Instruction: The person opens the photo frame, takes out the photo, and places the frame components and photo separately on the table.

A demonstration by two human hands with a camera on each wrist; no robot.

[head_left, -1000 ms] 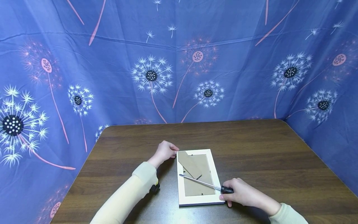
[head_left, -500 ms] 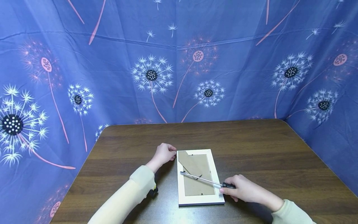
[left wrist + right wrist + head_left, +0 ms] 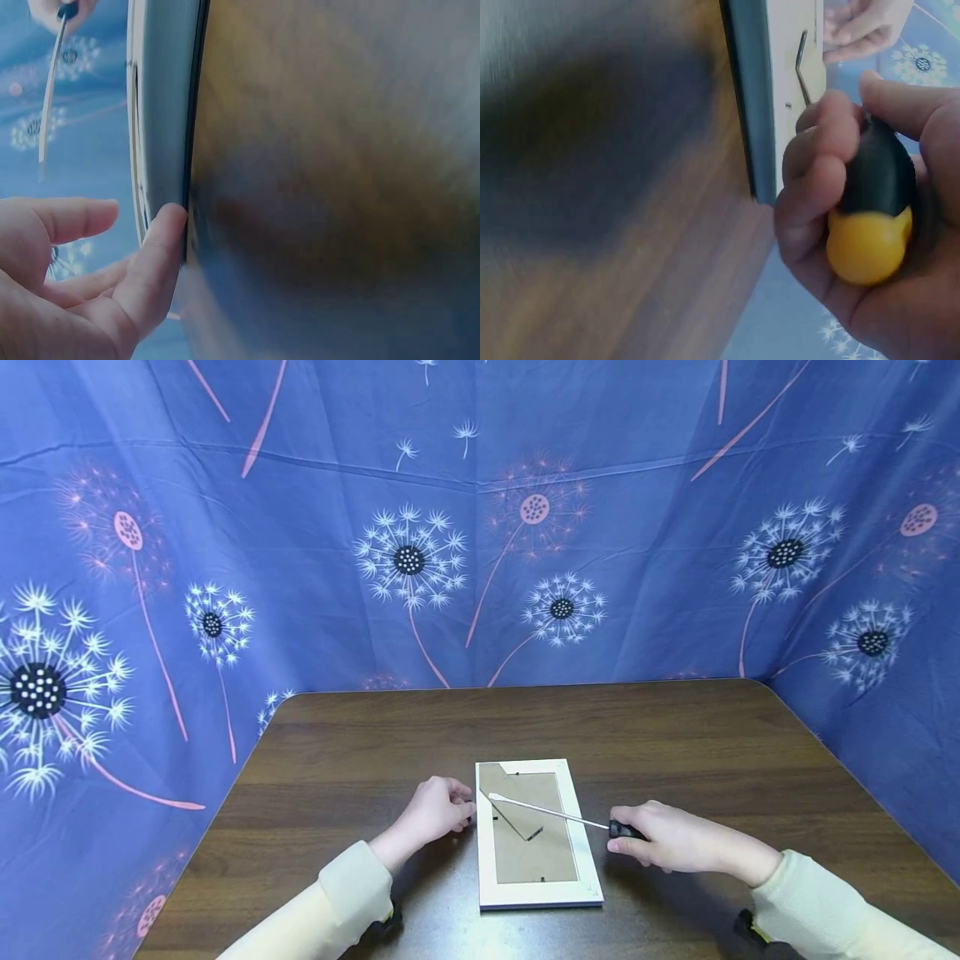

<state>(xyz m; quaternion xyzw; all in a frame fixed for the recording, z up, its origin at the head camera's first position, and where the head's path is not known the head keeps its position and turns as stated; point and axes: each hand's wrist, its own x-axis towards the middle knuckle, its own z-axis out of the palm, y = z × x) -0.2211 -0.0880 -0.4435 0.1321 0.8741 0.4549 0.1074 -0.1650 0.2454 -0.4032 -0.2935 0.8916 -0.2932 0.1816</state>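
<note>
Face down on the surface (image 3: 675, 752) lies the picture frame (image 3: 551, 856), flat, short side toward the person: white border, dark lower edge, brown backing with small dark tabs around its rim. The brown stand leg (image 3: 507, 787) slants across that back, wide end up at the far left corner, a dark metal piece at the other. And here's the screwdriver (image 3: 870, 202), black handle, yellow butt, gripped in the right fingers (image 3: 829, 139)! Its slim metal shaft (image 3: 558, 814) stretches leftward over the frame, tip hanging clear above the back.
</note>
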